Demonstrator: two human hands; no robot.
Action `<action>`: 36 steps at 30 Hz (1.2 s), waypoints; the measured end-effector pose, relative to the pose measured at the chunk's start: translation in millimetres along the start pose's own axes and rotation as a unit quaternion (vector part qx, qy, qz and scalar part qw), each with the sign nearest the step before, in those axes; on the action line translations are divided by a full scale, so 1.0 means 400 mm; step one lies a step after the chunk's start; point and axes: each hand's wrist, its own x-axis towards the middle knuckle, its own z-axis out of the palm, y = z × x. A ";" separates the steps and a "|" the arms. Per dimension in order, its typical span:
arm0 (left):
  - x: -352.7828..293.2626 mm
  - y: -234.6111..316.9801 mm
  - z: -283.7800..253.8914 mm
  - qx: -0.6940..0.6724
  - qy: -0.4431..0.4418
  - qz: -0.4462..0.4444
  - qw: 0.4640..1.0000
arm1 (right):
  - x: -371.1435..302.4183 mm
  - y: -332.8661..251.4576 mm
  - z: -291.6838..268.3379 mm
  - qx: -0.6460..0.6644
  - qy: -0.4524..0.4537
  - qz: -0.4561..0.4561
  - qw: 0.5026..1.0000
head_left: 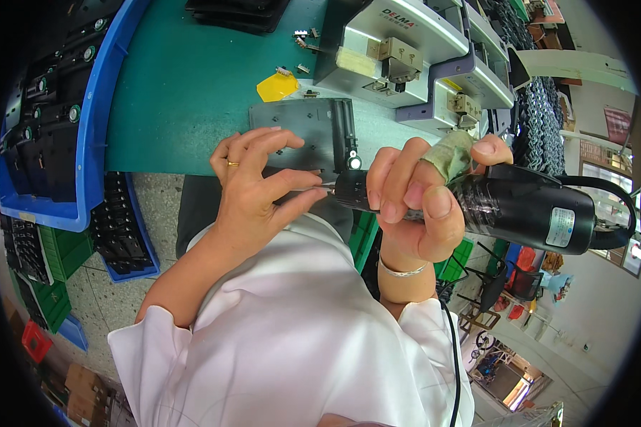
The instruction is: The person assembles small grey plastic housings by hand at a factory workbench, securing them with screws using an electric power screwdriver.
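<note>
My right hand (424,206) is wrapped round a black corded electric screwdriver (516,206), held sideways with its tip toward the left. A greenish cloth wrap (451,153) shows at that hand's fingers. The thumb and forefinger of my left hand (253,174) close together at the thin metal bit (327,187); whatever tiny piece lies between them is too small to name. Just beyond both hands, a dark plastic panel (303,119) lies at the edge of the table, with a round silver-ringed part (354,162) at its right corner. My left hand partly covers the panel.
A blue crate (92,142) of black panels stands at the left of the green table (171,92). Behind the panel lie a yellow piece (278,87) and several small metal switches (303,43). Silver machines (384,57) stand at the back right. The screwdriver's cord (616,188) loops at the right.
</note>
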 end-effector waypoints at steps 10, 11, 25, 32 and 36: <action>-0.010 -0.011 0.008 -0.002 0.002 0.007 1.000 | -0.001 0.007 0.006 -0.001 -0.007 0.016 1.000; -0.011 -0.012 0.008 -0.002 0.003 0.006 1.000 | -0.001 0.011 0.005 -0.009 -0.014 0.017 1.000; -0.009 -0.015 -0.008 0.027 -0.008 0.003 1.000 | 0.005 0.034 -0.020 -0.025 -0.119 -0.025 0.992; -0.013 -0.020 -0.002 0.030 -0.003 0.007 1.000 | 0.000 0.039 0.004 -0.027 -0.057 0.008 0.998; -0.015 -0.023 -0.002 0.046 0.001 0.015 0.999 | -0.002 0.056 -0.002 -0.036 -0.081 -0.010 0.996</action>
